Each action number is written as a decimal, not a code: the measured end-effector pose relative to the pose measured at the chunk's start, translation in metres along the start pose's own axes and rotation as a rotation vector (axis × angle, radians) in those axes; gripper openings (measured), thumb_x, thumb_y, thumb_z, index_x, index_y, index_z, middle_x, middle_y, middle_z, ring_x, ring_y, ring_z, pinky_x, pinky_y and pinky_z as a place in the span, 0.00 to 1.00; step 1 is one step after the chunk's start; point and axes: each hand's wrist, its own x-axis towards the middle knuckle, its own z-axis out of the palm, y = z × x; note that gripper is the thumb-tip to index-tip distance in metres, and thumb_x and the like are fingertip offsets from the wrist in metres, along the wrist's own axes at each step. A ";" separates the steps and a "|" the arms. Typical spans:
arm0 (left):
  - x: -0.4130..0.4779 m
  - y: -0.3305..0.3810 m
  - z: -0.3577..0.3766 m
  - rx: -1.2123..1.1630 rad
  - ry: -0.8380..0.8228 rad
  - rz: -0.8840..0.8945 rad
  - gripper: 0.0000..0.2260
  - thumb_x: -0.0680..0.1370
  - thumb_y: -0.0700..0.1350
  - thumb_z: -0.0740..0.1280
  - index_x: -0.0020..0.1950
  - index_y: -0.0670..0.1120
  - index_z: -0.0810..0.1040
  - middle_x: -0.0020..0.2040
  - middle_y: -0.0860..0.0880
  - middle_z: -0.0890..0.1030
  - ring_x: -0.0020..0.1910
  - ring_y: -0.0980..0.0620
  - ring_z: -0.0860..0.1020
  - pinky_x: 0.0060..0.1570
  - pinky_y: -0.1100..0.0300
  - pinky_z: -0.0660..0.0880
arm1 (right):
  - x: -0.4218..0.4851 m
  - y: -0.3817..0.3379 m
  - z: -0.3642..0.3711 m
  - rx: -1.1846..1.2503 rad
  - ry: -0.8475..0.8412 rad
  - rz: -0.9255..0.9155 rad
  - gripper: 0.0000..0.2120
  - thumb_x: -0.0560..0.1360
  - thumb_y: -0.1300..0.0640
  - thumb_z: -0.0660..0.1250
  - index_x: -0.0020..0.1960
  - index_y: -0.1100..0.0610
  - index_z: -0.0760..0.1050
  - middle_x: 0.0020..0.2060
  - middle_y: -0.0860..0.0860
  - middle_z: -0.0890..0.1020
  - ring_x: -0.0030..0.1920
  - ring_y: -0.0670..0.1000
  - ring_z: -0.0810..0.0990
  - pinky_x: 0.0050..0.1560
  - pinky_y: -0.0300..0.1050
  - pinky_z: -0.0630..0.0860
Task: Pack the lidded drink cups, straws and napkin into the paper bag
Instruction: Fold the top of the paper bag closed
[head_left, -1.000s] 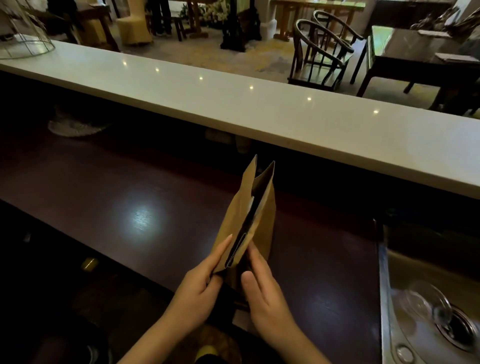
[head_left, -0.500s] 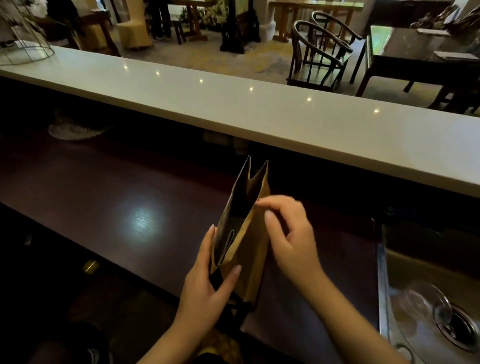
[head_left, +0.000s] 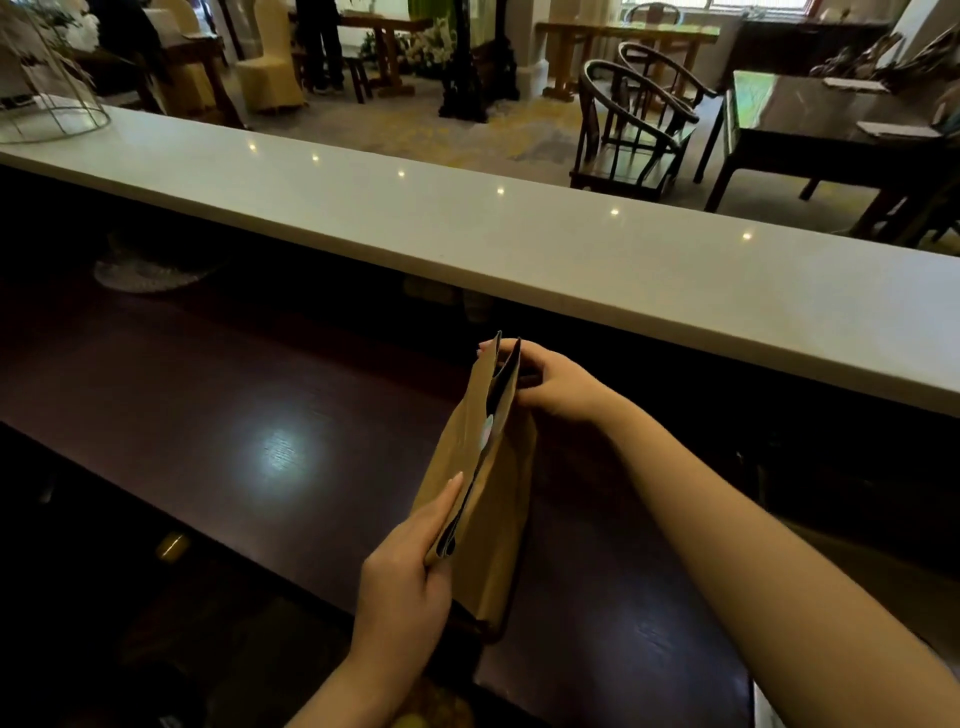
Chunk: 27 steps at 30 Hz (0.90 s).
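Observation:
A brown paper bag (head_left: 498, 525) stands nearly flat and upright on the dark wooden counter (head_left: 234, 415), its mouth a narrow dark slit facing me. My left hand (head_left: 410, 577) grips the bag's near lower edge, thumb against the left panel. My right hand (head_left: 550, 382) pinches the far top rim of the bag. No drink cups, straws or napkin are visible.
A raised white bar top (head_left: 519, 234) runs across behind the dark counter. A whitish cloth-like thing (head_left: 145, 273) lies in the shadow under it at left. A wire frame (head_left: 57, 111) stands on the bar top's left end. Chairs and tables fill the room beyond.
My right hand moved from the bag's near edge up to its far top rim. The left hand stayed at the near edge. The view shifted slightly to the left.

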 end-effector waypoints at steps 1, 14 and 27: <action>0.000 -0.001 -0.003 0.011 -0.009 0.013 0.44 0.71 0.27 0.66 0.58 0.79 0.62 0.58 0.70 0.70 0.58 0.79 0.68 0.59 0.78 0.68 | 0.005 0.001 -0.002 0.038 -0.079 -0.006 0.29 0.72 0.69 0.66 0.70 0.52 0.67 0.66 0.51 0.73 0.67 0.48 0.70 0.64 0.39 0.70; 0.015 -0.022 -0.027 -0.023 0.002 0.136 0.28 0.71 0.35 0.65 0.65 0.61 0.69 0.62 0.65 0.76 0.60 0.65 0.76 0.58 0.72 0.73 | 0.029 0.011 -0.016 -0.216 -0.253 -0.044 0.09 0.71 0.58 0.71 0.51 0.56 0.81 0.49 0.53 0.83 0.52 0.51 0.82 0.60 0.51 0.77; 0.034 -0.047 -0.055 0.467 -0.215 0.340 0.27 0.73 0.44 0.58 0.70 0.61 0.63 0.50 0.54 0.74 0.45 0.62 0.71 0.41 0.75 0.68 | 0.007 0.011 -0.021 -0.037 -0.104 -0.254 0.12 0.71 0.71 0.65 0.46 0.59 0.83 0.49 0.53 0.83 0.52 0.43 0.81 0.56 0.32 0.74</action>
